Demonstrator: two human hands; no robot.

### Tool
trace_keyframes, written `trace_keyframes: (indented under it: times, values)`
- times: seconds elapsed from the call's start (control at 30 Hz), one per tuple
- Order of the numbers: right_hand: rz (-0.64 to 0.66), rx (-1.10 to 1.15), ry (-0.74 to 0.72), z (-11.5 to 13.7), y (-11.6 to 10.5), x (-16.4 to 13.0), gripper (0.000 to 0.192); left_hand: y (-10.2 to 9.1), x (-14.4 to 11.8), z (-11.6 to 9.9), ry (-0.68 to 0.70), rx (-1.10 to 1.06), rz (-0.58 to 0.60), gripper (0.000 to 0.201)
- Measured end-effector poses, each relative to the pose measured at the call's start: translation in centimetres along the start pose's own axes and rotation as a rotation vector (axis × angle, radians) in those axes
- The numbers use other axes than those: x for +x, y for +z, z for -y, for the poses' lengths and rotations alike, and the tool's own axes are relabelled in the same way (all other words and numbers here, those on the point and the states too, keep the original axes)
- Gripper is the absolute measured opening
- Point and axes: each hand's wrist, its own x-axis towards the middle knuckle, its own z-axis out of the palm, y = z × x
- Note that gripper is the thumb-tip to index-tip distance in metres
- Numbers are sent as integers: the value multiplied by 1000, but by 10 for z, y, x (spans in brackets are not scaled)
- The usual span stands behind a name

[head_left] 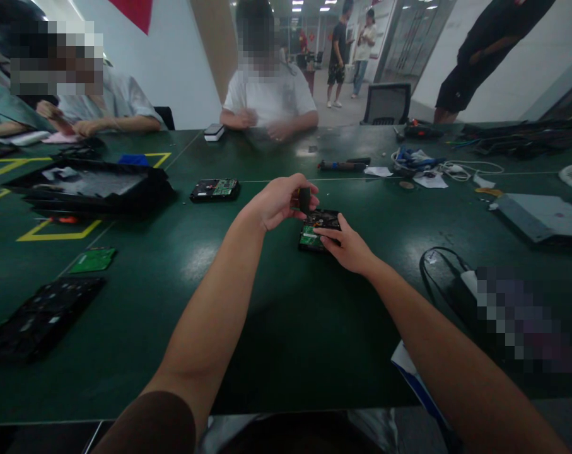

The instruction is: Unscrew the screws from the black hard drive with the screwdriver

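My left hand (279, 200) grips a screwdriver handle (304, 198) above the hard drive (320, 230). My right hand (347, 247) pins the drive to the green table (267, 302).

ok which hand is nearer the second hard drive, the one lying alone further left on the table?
Left. The left hand, gripping a dark tool handle, is closer to the second hard drive. The right hand rests on the near drive, farther right.
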Motion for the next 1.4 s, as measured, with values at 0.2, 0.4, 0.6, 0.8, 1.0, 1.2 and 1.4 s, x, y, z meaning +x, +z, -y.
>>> trace_keyframes:
  times: [0.2,0.4,0.6,0.8,1.0,1.2,1.4]
  values:
    - [12,-6,-4,1,-1,0,39,1,2,2,7,-63,-22,17]
    - [15,0,0,1,-2,0,39,-3,3,0,28,32,-25,23]
    - [-3,7,-7,-1,1,1,38,3,2,3,-13,-97,7,18]
    - [-1,3,-13,0,0,1,38,0,3,3,76,78,-48,20]
    - [2,-18,-17,-2,1,1,39,2,-1,-1,-2,13,-28,21]
    - [-7,-2,-18,-3,1,1,38,1,5,3,42,-26,-5,19]
    - [-2,-7,-12,-4,2,0,38,-1,3,2,90,100,-23,26]
